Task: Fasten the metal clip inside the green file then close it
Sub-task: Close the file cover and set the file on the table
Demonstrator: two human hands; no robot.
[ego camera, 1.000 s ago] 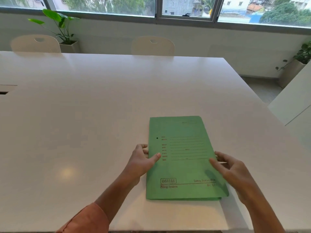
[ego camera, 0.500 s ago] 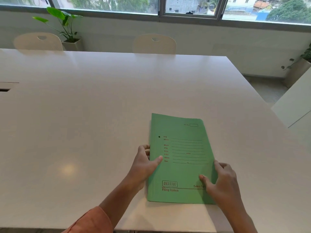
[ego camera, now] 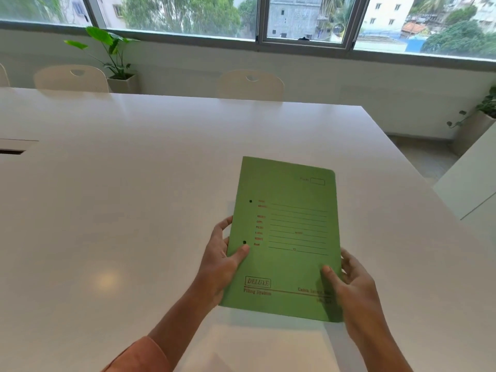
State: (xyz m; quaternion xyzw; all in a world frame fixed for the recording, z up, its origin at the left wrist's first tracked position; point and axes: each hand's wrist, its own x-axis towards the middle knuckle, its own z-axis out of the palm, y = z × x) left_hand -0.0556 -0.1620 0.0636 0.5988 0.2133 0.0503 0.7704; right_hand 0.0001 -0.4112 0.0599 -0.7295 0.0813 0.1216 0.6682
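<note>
The green file (ego camera: 287, 232) is closed, front cover up, with red printed lines and a "DELUXE" box near its lower left. It is tilted up off the white table (ego camera: 134, 197), near end raised. My left hand (ego camera: 222, 261) grips its left spine edge, thumb on the cover beside a punch hole. My right hand (ego camera: 351, 288) holds its lower right edge, thumb on top and fingers behind. The metal clip is hidden inside.
Two pale chairs (ego camera: 251, 85) stand at the table's far edge. A potted plant (ego camera: 115, 63) sits by the window at the back left, another plant (ego camera: 480, 116) at the right. A white counter (ego camera: 472, 183) flanks the table's right side. A slot (ego camera: 12, 151) opens in the table's left.
The file lay flat on the table a second ago; both hands have taken its side edges and lifted it, tilting it toward me.
</note>
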